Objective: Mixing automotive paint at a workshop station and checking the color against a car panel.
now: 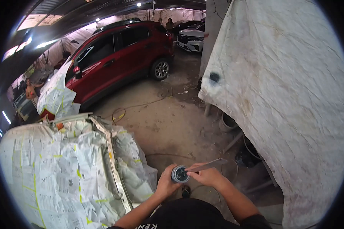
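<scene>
A small round open can (pixel 180 174) with dark contents is in my left hand (pixel 166 183), whose fingers wrap round its side. My right hand (pixel 208 176) is closed on a flat, thin stick (pixel 211 165). One end of the stick sticks out to the right, past the fingers. Its other end is at the can's mouth, and I cannot tell how deep it reaches. To the left of my hands is a car part covered with masking paper (pixel 65 160) and strips of yellow-green tape.
Past the bare floor (pixel 153 118) stands a red car (pixel 118 57), its front papered over. A hose (pixel 141 105) crosses the floor. A large whitish sheet (pixel 279 84) hangs at the right, near a bucket (pixel 227 122). Farther off are a white car (pixel 191 39) and people (pixel 30 91).
</scene>
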{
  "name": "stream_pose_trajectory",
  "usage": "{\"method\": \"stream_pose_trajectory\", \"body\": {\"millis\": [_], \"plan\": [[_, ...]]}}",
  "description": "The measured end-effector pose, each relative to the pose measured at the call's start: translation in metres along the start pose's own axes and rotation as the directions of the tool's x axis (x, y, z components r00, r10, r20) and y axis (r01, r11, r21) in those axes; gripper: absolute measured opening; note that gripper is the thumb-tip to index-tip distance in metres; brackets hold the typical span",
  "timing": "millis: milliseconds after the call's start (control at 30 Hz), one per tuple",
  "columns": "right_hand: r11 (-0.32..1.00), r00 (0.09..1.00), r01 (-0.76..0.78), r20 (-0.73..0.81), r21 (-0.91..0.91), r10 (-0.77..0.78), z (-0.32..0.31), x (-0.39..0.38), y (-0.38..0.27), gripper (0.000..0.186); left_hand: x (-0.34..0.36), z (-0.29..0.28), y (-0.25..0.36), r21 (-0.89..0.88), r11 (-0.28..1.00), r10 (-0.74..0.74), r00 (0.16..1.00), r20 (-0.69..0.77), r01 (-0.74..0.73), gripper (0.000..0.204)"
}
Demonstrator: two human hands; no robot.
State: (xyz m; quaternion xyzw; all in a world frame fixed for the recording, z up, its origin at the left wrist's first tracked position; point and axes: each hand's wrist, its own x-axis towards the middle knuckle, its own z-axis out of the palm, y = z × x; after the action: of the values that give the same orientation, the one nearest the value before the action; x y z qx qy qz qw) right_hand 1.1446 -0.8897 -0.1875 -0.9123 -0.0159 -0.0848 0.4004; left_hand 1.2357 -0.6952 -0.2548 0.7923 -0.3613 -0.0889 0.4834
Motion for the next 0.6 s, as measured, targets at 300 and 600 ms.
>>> {"method": "stream_pose_trajectory", "body": {"millis": [300,600], "plan": [[0.989,0.983,0.138,0.116,0.043,-0.143,-0.052,0.235,0.089,0.020,0.210,-0.013,-0.062,-0.111,0.981,-0.178,0.961,-0.211,0.158,0.081],[0.996,1.000,0.000,0.009,0.088,-0.001,-0.104,0.472,0.197,0.020,0.474,-0.042,-0.174,-0.085,0.991,-0.108,0.988,-0.109,0.099,0.081]]}}
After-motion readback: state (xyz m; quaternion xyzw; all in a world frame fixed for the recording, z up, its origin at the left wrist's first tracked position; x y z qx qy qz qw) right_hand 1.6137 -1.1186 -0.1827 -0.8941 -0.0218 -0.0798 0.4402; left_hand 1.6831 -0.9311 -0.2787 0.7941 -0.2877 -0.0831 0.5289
